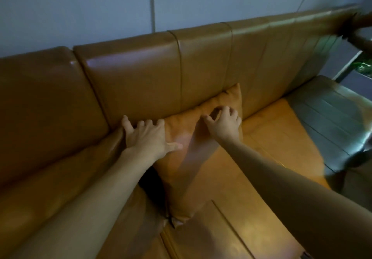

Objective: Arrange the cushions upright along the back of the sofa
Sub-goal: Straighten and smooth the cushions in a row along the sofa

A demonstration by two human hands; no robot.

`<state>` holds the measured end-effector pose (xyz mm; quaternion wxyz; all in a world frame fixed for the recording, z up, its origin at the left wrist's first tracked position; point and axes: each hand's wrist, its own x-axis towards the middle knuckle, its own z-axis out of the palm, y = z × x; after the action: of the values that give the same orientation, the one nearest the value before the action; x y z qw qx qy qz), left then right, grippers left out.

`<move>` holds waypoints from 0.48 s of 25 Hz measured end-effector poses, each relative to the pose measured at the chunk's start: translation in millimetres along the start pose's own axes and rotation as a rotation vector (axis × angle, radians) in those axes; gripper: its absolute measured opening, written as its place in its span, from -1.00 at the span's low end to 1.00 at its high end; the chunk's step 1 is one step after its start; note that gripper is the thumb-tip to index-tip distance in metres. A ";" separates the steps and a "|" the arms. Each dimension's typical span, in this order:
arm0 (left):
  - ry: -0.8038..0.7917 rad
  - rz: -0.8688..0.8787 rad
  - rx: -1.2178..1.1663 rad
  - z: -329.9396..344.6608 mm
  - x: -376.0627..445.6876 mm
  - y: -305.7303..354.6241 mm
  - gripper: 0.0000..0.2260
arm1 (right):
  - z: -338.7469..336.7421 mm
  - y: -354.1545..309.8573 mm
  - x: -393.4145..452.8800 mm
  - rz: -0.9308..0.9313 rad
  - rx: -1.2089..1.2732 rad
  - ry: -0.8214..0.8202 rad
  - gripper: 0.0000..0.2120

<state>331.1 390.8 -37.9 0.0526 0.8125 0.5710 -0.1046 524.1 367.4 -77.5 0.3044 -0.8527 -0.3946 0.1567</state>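
A tan leather cushion [187,158] leans against the backrest [141,73] of the brown leather sofa, its top edge touching the backrest and its lower corner near the seat's front. My left hand [147,136] lies on the cushion's upper left corner, fingers spread and curled over its top edge. My right hand [223,122] presses on the upper right part of the cushion, with bent fingers pinching the fabric. Both forearms reach in from below.
The sofa seat [271,138] stretches to the right of the cushion. A grey-green armrest [330,117] closes the right end. A pale wall [100,7] rises behind the backrest. A dark blurred shape [358,27] sits at the backrest's top right.
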 end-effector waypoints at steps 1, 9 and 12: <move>0.005 -0.016 0.020 2.8 1.2 3.5 -0.18 | -1.3 -0.2 4.7 0.049 0.041 0.000 -0.29; 0.017 -0.049 -0.020 18.5 13.6 13.7 -0.04 | 13.3 21.9 29.7 0.566 0.359 -0.096 0.40; 0.033 -0.017 -0.054 21.2 13.1 15.2 -0.23 | 16.9 37.5 34.8 0.542 0.418 -0.130 0.36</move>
<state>347.3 393.2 -62.0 0.0641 0.8077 0.5812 -0.0762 559.4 381.9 -115.6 0.3940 -0.8339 -0.1319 0.3634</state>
